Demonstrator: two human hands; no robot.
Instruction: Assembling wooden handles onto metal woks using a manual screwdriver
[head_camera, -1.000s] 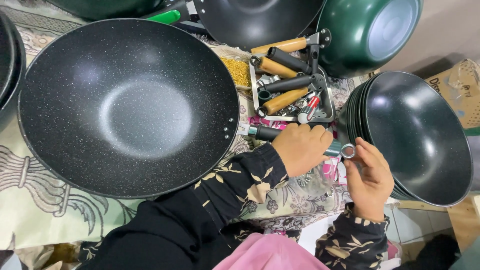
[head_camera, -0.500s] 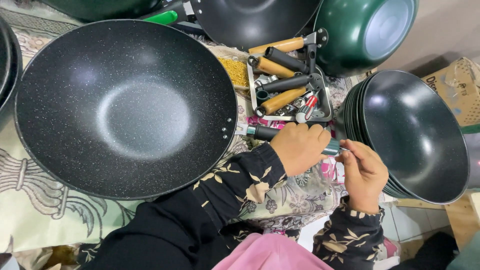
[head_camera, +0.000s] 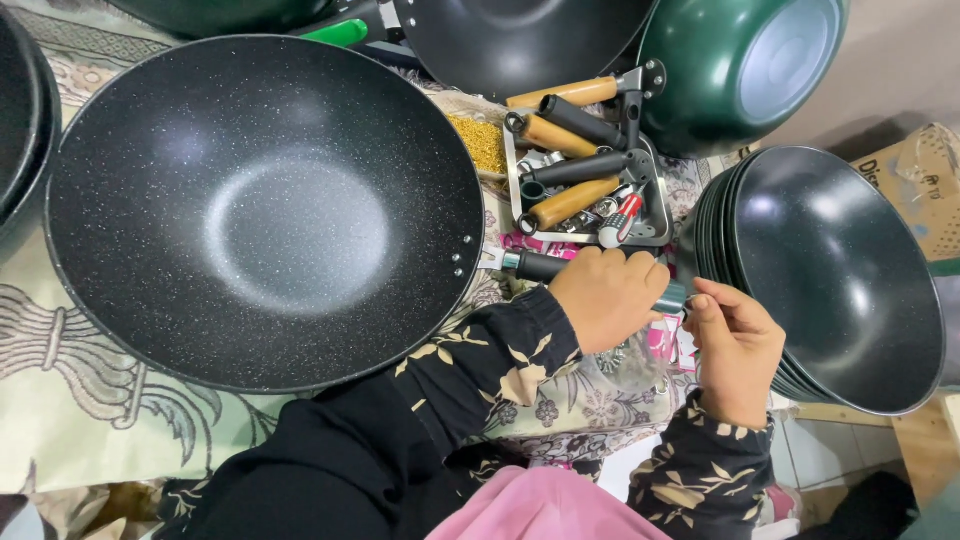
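Your left hand (head_camera: 607, 297) is closed around the dark handle (head_camera: 541, 266) fixed to the big speckled wok (head_camera: 262, 210). Your right hand (head_camera: 737, 345), fingers pinched, meets the handle's far end; what it grips is hidden. Keep the handle level; tray of spare handles (head_camera: 655, 200) sits just beyond.

cardboard box (head_camera: 915, 185): at the right edge, behind the stack of dark pans; brown, boxy, one printed side showing dark lettering; only a corner is in view.
pink packets (head_camera: 665, 340): small bright pink printed wrappers on the cloth, just beside and partly under the two hands; more pink shows below the metal tray.
clear bag (head_camera: 625, 370): thin see-through plastic lying below the hands, its contents too blurred to tell.
screens and signs: none in view.
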